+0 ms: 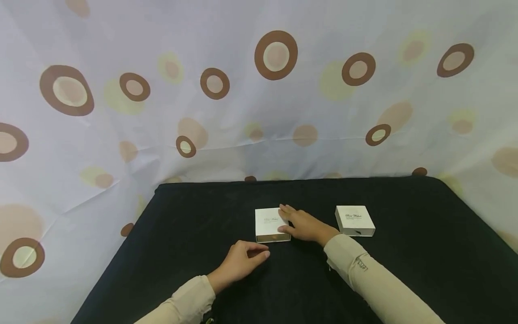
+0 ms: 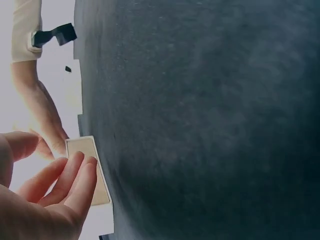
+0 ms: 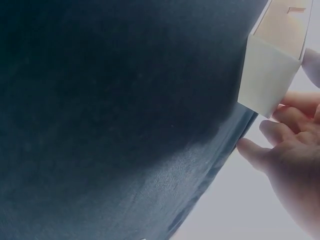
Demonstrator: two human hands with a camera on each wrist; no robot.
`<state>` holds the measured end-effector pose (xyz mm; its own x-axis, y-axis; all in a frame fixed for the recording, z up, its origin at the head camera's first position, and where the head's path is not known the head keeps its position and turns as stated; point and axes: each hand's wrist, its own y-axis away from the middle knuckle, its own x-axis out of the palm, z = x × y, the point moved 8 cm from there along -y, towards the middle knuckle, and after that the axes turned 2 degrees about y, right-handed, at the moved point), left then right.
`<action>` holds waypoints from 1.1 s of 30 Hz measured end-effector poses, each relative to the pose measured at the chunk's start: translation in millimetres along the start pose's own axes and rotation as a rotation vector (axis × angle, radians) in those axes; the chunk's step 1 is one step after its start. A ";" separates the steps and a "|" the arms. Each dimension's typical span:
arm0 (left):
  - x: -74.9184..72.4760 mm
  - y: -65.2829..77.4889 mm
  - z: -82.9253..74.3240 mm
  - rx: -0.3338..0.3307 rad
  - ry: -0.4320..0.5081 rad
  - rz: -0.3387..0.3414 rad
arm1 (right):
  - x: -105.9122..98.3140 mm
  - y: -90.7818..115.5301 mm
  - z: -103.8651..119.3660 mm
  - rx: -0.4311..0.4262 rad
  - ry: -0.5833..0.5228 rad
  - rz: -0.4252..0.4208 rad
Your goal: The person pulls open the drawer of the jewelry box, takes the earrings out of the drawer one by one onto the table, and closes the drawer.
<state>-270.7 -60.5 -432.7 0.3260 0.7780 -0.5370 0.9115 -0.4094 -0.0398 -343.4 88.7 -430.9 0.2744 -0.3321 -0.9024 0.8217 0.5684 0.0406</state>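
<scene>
A small white box (image 1: 267, 220) with dark script on its lid lies at the middle of the black-covered table. Its tan front face (image 2: 100, 185) points toward the person. My right hand (image 1: 301, 224) reaches over the box's right side, fingers and thumb spread at its lid edge. From the right wrist view, the fingers of that hand (image 3: 295, 135) lie beside the white side wall (image 3: 267, 75). Just in front of the box is my left hand (image 1: 242, 261), holding nothing, its fingers loosely bent. In the left wrist view, its fingertips (image 2: 90, 161) overlap the tan face.
A second white box (image 1: 355, 220) with similar lettering stands to the right, beyond the right wrist. Black cloth (image 1: 194, 225) covers the table. Behind it hangs a pale curtain (image 1: 234, 121) patterned with brown rings. Both forearms wear beige sleeves (image 1: 376, 283).
</scene>
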 end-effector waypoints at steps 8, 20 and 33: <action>-1.6 -2.0 0.8 -0.037 0.047 -0.035 | -0.8 1.5 2.6 0.006 -0.002 0.011; 10.3 -5.8 9.8 -0.191 0.382 0.040 | -3.3 0.7 7.2 -0.019 0.002 0.002; 22.3 -13.2 20.1 -0.303 0.513 0.040 | -2.5 -1.3 0.6 -0.017 0.056 0.004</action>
<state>-280.4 -47.3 -461.1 0.3725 0.9264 -0.0547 0.9024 -0.3478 0.2544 -344.8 88.4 -428.4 0.2492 -0.2877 -0.9247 0.8119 0.5826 0.0375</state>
